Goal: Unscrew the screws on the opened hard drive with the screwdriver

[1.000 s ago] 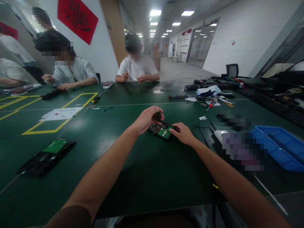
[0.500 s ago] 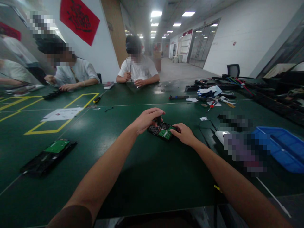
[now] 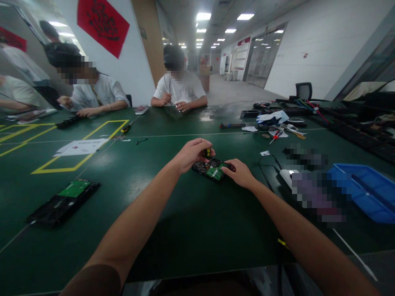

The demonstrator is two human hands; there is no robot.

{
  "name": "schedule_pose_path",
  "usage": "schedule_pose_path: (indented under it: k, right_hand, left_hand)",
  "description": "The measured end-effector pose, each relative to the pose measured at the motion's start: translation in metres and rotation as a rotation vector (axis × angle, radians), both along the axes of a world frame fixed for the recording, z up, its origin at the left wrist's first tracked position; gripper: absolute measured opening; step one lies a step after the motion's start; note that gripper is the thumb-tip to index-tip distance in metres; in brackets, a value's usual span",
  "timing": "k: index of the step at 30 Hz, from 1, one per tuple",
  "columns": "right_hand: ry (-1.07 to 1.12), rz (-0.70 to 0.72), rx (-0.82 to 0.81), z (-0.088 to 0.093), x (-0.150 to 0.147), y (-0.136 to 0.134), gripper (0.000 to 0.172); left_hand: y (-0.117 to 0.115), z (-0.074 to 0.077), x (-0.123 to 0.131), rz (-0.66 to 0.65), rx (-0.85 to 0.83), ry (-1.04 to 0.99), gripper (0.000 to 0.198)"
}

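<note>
In the middle of the table lies a small black housing with a green circuit board [image 3: 216, 172] in it. My left hand [image 3: 194, 155] is closed around the short black-and-yellow handle of a screwdriver [image 3: 208, 151], upright over the left part of the housing. The screwdriver's tip is hidden, so I cannot tell what it touches. My right hand [image 3: 237, 172] grips the housing at its right end, the thumb on the board's edge and the fingers behind.
A similar black housing with a board [image 3: 63, 203] lies at left. To the right are a blue tray [image 3: 367, 193] and a white device with a cable [image 3: 289, 177]. Farther back are a red screwdriver [image 3: 275, 136] and a yellow-black screwdriver [image 3: 127, 126]. Co-workers sit across the table.
The screwdriver handle has turned a little in my left hand, and its yellow part now shows. My right hand and the housing stay in nearly the same place.
</note>
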State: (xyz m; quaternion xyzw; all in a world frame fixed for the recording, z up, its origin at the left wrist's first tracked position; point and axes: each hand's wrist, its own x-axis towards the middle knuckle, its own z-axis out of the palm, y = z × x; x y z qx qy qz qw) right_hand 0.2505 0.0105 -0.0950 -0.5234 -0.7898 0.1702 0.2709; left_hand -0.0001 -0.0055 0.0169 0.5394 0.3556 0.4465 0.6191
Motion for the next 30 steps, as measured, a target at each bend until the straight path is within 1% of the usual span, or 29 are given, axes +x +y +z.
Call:
schedule_pose_path:
  k: [6, 9, 13, 18, 22, 25, 28, 30]
  right_hand:
    - [-0.005, -0.003, 0.0, -0.0006, 0.0002, 0.0004, 0.039]
    - [-0.013, 0.0, -0.007, -0.0012, 0.0009, 0.0012, 0.038]
    - [-0.019, -0.008, -0.006, -0.0019, 0.001, 0.0022, 0.038]
    - [-0.017, -0.014, -0.004, -0.0022, 0.0008, 0.0018, 0.036]
    - [-0.009, 0.004, -0.009, -0.0011, 0.0016, 0.001, 0.036]
    - [-0.002, 0.003, -0.008, -0.0013, 0.0018, 0.0012, 0.037]
    - [-0.003, 0.007, -0.008, -0.0018, 0.0017, 0.0013, 0.038]
    - [-0.008, 0.01, -0.008, -0.0016, 0.0018, 0.001, 0.039]
  left_hand:
    - [0.0036, -0.0033, 0.0007, 0.053, -0.047, -0.051, 0.019]
    - [0.0031, -0.0022, 0.002, 0.05, -0.062, -0.06, 0.017]
    - [0.0019, -0.001, 0.0021, 0.018, -0.004, 0.004, 0.019]
    - [0.0044, -0.0038, -0.0018, 0.051, 0.065, 0.075, 0.023]
    - [0.0064, -0.006, -0.002, 0.02, 0.013, 0.027, 0.026]
    - [0.005, -0.0052, 0.0007, 0.024, -0.039, -0.013, 0.025]
    - [0.0028, -0.0035, 0.0028, 0.033, -0.054, -0.023, 0.022]
    - [0.0021, -0.003, 0.003, 0.017, -0.05, -0.017, 0.022]
